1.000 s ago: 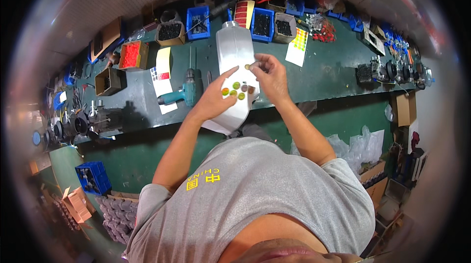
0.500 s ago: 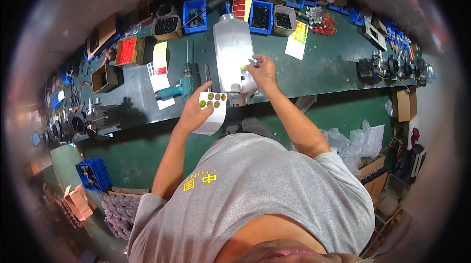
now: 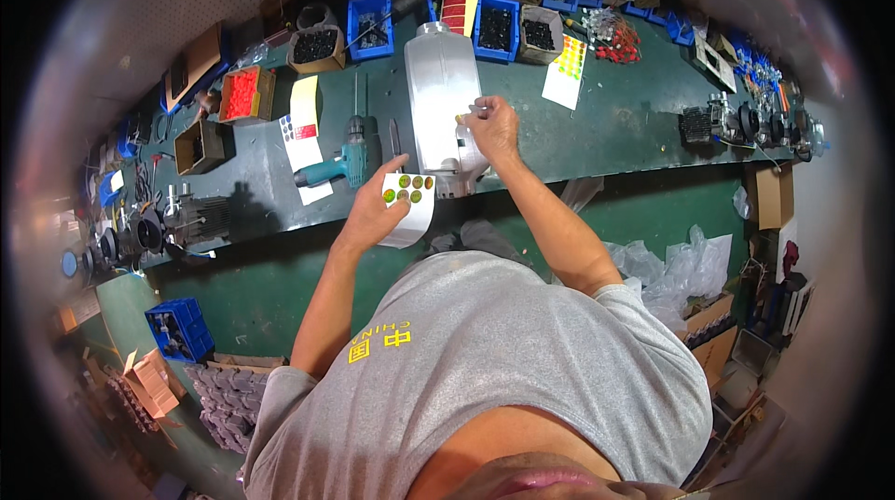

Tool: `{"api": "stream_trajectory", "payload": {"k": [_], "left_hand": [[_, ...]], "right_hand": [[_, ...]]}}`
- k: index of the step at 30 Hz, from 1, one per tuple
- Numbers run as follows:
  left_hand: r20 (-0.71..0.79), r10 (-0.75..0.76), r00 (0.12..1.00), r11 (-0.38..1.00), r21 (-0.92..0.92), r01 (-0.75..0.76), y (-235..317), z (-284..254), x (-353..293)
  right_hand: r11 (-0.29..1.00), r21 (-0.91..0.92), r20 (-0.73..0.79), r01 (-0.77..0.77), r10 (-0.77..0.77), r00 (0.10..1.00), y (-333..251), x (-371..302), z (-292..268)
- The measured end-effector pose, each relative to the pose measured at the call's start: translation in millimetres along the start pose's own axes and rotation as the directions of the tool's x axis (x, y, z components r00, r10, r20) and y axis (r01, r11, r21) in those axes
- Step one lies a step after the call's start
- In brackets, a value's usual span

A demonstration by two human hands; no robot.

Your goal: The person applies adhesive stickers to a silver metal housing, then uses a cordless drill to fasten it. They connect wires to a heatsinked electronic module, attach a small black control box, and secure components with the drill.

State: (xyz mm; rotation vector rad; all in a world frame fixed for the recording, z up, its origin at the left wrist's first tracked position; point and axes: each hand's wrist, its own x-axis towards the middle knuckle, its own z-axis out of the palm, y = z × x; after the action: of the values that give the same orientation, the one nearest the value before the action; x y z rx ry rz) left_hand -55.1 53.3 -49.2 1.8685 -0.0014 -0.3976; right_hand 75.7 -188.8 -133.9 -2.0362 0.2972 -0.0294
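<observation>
My left hand (image 3: 382, 200) is closed on the edge of a white sheet of round stickers (image 3: 416, 211), with several shiny green-gold discs on its upper part. On the bench in front of me lies a silver metal housing (image 3: 436, 81), its narrow neck pointing away. My right hand (image 3: 496, 132) is at the housing's right side, thumb and fingers pinched. A small yellowish round sticker (image 3: 460, 119) shows at the thumb tip against the metal; whether it is stuck down I cannot tell. Just left of the housing lies a screwdriver (image 3: 394, 138).
A teal power drill (image 3: 340, 167) lies on a sticker sheet to the left. Blue bins (image 3: 370, 27) and boxes of small black parts line the back. A sheet of bright dots (image 3: 563, 76) lies at right. Motor parts stand at both bench ends (image 3: 200, 219).
My right hand has moved slightly up along the housing, with the small sticker at its thumb. My left hand and its sticker sheet have shifted a little to the right.
</observation>
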Motion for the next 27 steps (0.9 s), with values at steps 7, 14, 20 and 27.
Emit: {"api": "stream_trajectory", "payload": {"k": [7, 14, 20, 27], "left_hand": [[0.01, 0.006, 1.0, 1.0, -0.029, -0.006, -3, 3, -1], [0.016, -0.003, 1.0, 1.0, -0.001, 0.003, 2, 2, -1], [0.022, 0.0, 1.0, 0.999, -0.054, 0.001, -5, 2, -2], [0.009, -0.008, 1.0, 0.999, -0.037, 0.008, -2, -2, -6]], "right_hand": [[1.0, -0.018, -0.029, -0.004, 0.004, 1.0, -4, -2, 0], [0.999, -0.001, -0.071, -0.042, 0.042, 0.997, -8, -7, 1], [0.999, -0.021, -0.077, -0.03, 0.028, 0.997, -4, -7, 5], [0.969, -0.247, -0.034, -0.009, 0.0, 0.999, -18, -17, 3]]}}
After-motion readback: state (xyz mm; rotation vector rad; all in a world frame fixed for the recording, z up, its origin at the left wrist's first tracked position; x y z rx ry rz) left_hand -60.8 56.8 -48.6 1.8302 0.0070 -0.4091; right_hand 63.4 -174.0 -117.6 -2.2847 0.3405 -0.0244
